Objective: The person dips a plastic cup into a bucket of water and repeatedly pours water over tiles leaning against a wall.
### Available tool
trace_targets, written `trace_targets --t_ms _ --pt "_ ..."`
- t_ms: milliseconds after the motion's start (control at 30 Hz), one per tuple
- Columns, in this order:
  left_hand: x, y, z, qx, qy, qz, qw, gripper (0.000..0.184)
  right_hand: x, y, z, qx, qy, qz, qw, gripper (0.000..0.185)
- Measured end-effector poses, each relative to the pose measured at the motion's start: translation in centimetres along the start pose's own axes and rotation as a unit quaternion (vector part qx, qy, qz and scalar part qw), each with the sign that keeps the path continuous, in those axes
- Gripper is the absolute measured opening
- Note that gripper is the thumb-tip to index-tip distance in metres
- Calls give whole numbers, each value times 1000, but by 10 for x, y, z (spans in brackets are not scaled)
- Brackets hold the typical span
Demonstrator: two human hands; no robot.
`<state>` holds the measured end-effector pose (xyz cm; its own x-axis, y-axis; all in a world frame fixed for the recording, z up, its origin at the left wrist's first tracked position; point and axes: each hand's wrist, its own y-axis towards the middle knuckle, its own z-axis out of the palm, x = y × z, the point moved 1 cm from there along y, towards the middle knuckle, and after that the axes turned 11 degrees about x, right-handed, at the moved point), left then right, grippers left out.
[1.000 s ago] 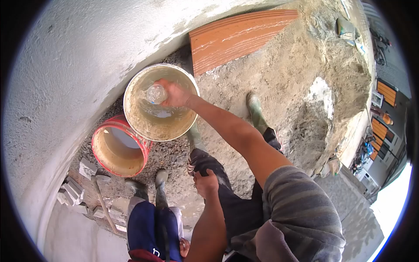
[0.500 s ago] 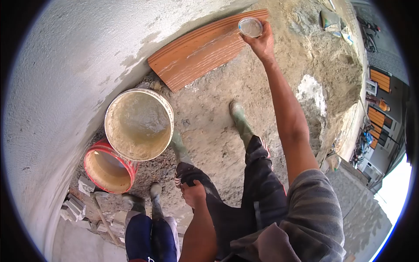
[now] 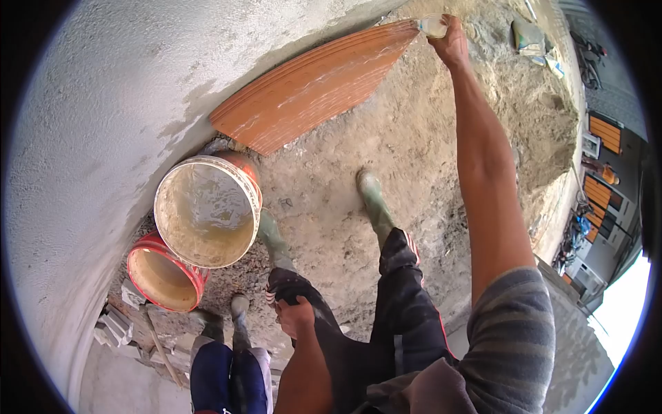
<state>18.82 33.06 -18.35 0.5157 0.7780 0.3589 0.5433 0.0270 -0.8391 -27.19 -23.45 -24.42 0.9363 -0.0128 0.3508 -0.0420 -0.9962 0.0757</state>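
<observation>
At the top, my right hand (image 3: 452,45) is closed around a clear plastic cup (image 3: 434,26). The cup is tipped sideways over the far end of a long reddish-brown ribbed panel (image 3: 310,90) beside the wall. Pale wet-looking streaks run along the panel. My left hand (image 3: 296,317) rests on my dark-trousered leg near the knee, holding nothing, its thumb apart from the partly hidden fingers. Left of my leg stands a large round bucket (image 3: 165,200) with cloudy water (image 3: 221,203) in it.
A red-rimmed bucket (image 3: 196,293) stands against the large one. Another person's dark-trousered legs (image 3: 231,372) are at the lower left, near a wooden handle (image 3: 162,348) and broken blocks (image 3: 117,324). A rough grey wall (image 3: 89,159) borders the left; a sack (image 3: 527,36) lies upper right.
My right hand has moved right and slightly up, and the cup has turned from mouth-up onto its side. The buckets and panel appear shifted in view. My left hand stays on my leg.
</observation>
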Motion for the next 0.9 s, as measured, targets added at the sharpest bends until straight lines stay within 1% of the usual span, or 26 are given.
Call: trace_targets --t_ms 100,200,300,367,500,567,700,900 --pt "4 5 10 -21 18 8 1000 63 -2 4 1 12 -26 -20 999 71" --pt "2 6 11 -20 26 8 999 64 1 7 5 22 -17 -77 997 68" --pt "8 11 17 -25 22 9 999 64 15 0 3 -21 -140 -157 977 74" --pt "9 11 17 -28 14 7 999 65 36 -7 2 24 -135 -114 984 67" --pt "8 9 9 -4 6 -3 1000 66 84 -26 1 90 -136 -59 985 71" --pt "11 11 8 9 4 -8 1000 67 104 -36 7 85 -150 -81 982 73" --pt "20 17 12 1 -13 -4 1000 66 154 -53 19 87 -154 -114 978 76" --pt "28 20 8 16 -38 1 999 65 240 -86 42 108 -178 -127 970 75"
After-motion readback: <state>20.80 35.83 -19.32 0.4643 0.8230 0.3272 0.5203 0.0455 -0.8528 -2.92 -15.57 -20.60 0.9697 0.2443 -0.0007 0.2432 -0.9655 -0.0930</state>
